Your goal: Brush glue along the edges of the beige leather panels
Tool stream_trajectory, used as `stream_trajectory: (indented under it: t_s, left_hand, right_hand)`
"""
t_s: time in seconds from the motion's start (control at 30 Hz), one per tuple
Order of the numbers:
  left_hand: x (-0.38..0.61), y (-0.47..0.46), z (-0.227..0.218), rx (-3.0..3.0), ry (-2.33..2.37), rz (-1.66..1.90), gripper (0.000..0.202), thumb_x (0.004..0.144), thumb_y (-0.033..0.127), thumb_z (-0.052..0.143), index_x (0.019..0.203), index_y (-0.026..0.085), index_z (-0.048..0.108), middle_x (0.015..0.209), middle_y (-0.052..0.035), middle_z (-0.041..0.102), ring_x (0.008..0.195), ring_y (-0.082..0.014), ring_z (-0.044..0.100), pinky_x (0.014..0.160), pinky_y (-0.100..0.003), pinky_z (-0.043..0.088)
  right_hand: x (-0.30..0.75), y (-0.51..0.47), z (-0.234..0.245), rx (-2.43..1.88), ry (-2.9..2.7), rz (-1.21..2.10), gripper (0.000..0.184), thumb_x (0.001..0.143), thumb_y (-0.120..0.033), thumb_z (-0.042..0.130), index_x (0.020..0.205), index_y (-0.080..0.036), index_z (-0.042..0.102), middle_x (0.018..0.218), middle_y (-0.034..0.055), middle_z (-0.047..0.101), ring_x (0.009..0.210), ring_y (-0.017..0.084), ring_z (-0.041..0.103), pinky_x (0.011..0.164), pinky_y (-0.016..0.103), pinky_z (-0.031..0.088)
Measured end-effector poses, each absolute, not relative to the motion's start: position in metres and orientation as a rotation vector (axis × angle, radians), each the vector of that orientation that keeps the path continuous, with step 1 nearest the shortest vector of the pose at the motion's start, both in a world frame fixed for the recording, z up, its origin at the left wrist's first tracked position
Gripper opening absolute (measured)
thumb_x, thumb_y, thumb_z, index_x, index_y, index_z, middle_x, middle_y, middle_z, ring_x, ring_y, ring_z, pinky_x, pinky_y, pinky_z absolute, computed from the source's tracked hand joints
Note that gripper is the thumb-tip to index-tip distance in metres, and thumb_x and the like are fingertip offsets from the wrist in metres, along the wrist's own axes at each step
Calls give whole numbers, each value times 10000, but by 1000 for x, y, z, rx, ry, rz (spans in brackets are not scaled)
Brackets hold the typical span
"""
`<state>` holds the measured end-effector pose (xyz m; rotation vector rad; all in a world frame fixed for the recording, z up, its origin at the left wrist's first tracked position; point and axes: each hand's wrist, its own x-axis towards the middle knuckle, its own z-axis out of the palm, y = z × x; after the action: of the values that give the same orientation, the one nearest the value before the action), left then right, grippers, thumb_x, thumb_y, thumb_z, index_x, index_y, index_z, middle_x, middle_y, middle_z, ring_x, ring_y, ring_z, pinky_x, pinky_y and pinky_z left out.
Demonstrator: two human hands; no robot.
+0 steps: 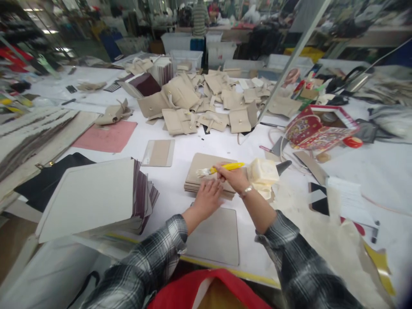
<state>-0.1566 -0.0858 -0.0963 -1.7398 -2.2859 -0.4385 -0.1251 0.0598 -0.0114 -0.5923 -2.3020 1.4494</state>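
My right hand is closed round a yellow-handled paintbrush. The whitish bristles point left over a stack of tan sheets. On the near edge of that stack, my left hand rests with its fingers stretched out, partly hidden under my right wrist. Nearer to me lies a flat grey panel with rounded corners. Just right of the stack stands a cream-coloured, glue-crusted tub, with a dark pointed thing sticking out beside it.
To the left rises a tall stack of grey boards. A clear plate lies beyond it. Tan leather-like pieces are heaped at the back. A red patterned box, a phone and papers are on the right. A slanting pole crosses the view.
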Motion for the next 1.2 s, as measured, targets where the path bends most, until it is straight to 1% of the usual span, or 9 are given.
stream_trajectory:
  t_s: [0.17,0.37,0.47,0.57,0.67,0.77,0.87,1.03,1.2]
  left_hand:
    - [-170,-76,-99,-1761,-2412,-295,616,796,462,554,1305,141,425,1331,-144,470,1190,-305,403,945,-457,327]
    - [-180,-68,-91,-1789,-2420,-224,500,830,385,534,1268,161,445,1188,-129,541,996,-254,486,784,-396,382]
    - [-188,-60,-86,-1810,-2431,-173,397,847,367,510,1178,148,507,1027,-116,577,896,-246,502,709,-378,379]
    - [-190,-57,-84,-1842,-2404,-164,288,858,342,497,1064,149,557,944,-99,576,865,-240,506,713,-376,375]
    - [-189,-56,-86,-1835,-2353,-217,231,860,329,500,995,157,572,986,-99,574,970,-254,493,790,-384,373]
    - [-189,-55,-88,-1834,-2324,-234,257,829,340,555,1013,162,565,1148,-113,538,1076,-264,460,853,-380,369]
    - [-191,-53,-87,-1883,-2343,-155,277,824,345,561,1027,157,559,1122,-116,551,1007,-252,501,811,-366,394]
    - [-191,-54,-78,-2003,-2308,-87,275,865,337,492,1015,116,557,990,-138,576,927,-244,534,761,-353,417]
    - [-188,-58,-60,-2164,-2189,-4,221,868,117,384,1006,102,556,857,-115,597,810,-214,566,667,-307,434]
  right_hand:
    - [-213,72,-37,-644,-2385,1530,328,853,-425,528,767,-115,593,587,-29,579,465,63,496,479,204,426]
    - [-238,109,-56,-987,-2188,1574,199,795,-311,549,691,-144,581,537,-7,581,378,62,443,390,186,374]
    - [-208,129,-58,-1106,-2122,1480,209,788,-319,529,675,-146,562,547,5,587,384,66,448,395,188,377]
    - [-161,149,-53,-1217,-2073,1350,225,792,-313,498,664,-137,552,526,6,571,382,67,433,406,195,369]
    - [-120,160,-44,-1240,-2068,1216,270,808,-350,472,714,-126,590,528,3,571,418,78,455,474,211,404]
    - [-98,152,-40,-1111,-2146,1108,284,810,-393,498,874,-156,642,728,21,661,627,107,566,669,231,454]
    - [-76,126,-47,-733,-2463,854,266,818,-356,520,967,-184,657,956,56,674,861,151,587,830,267,424]
    - [-8,65,-56,-363,-2822,521,291,876,-344,454,1010,-185,658,742,68,655,701,172,593,707,304,450]
    - [54,30,-42,-661,-2353,827,280,891,-368,449,1079,-209,584,805,35,668,636,132,615,668,288,499]
